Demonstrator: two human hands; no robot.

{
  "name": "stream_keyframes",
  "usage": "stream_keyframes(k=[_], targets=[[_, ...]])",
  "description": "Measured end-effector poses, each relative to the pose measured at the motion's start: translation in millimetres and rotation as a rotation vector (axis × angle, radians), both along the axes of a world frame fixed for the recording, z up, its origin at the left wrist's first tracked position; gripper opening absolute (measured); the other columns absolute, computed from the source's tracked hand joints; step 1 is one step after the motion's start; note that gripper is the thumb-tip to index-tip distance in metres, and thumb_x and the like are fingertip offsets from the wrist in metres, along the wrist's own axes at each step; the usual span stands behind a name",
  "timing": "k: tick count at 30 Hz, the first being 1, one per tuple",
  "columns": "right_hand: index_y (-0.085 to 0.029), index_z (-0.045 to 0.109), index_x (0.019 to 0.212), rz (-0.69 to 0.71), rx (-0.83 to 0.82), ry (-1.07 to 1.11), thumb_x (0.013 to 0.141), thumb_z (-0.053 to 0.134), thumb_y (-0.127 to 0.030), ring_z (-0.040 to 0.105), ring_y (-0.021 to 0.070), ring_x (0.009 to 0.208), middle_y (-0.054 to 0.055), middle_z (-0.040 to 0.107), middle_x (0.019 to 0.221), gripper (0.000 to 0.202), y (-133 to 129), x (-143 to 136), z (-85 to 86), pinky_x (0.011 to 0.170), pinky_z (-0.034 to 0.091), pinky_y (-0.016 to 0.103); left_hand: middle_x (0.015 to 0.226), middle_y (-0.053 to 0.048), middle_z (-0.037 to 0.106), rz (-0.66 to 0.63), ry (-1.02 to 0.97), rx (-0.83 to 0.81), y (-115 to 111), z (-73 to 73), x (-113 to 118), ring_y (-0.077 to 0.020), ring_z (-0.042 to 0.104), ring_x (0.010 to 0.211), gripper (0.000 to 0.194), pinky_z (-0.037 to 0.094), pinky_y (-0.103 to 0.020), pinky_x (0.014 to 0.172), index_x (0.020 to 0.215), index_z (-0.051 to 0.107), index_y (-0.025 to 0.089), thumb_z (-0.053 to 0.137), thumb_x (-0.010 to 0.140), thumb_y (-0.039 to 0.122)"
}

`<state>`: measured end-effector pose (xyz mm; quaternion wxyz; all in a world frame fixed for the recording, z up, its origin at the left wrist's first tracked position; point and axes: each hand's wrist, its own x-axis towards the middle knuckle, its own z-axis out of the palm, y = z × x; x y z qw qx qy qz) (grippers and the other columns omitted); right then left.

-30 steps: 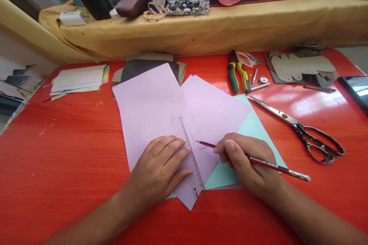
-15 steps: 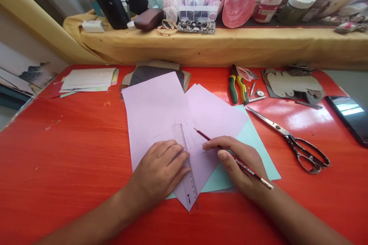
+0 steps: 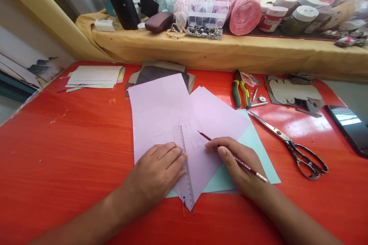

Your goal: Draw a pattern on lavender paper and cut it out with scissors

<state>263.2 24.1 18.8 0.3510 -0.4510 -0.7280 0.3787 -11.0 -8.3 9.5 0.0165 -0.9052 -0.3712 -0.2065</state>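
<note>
My left hand (image 3: 161, 166) rests with its fingers together on a clear plastic ruler (image 3: 188, 189), holding it against lilac paper (image 3: 159, 103). The ruler lies nearly lengthwise, its lower end past the paper's bottom corner. My right hand (image 3: 240, 160) grips a red and black pencil (image 3: 250, 170) between thumb and fingers. The pencil's tip is right of the ruler and seems slightly off the sheet. Thin pencil lines mark the lilac paper around the ruler's upper part. Under the lilac paper lies a mint-green sheet (image 3: 263, 164).
Large scissors (image 3: 290, 145) lie to the right, with a phone (image 3: 347, 126) farther out. Pliers (image 3: 241, 92), small metal parts and grey cut pieces (image 3: 293, 92) lie behind. Paper slips (image 3: 94, 76) sit at the back left. Jars and a clear box (image 3: 208, 13) line the cloth-covered ledge.
Under my left hand, the ruler has shifted slightly and now stands more upright, its lower end moved left. My right hand stays over the paper with the pencil. The whole view has tilted slightly.
</note>
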Motion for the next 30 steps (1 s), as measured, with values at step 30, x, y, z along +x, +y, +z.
stream_keyframes(k=[30], targets=[[-0.028, 0.078, 0.116, -0.01, 0.009, -0.013, 0.119, 0.055, -0.041, 0.083, 0.0236, 0.101, 0.004, 0.088, 0.111, 0.026, -1, 1, -10.6, 0.091, 0.063, 0.033, 0.131, -0.014, 0.079, 0.016, -0.052, -0.032, -3, -9.6, 13, -0.0319, 0.072, 0.12, 0.029, 0.06, -0.049, 0.101, 0.138, 0.072, 0.01, 0.062, 0.112, 0.018]])
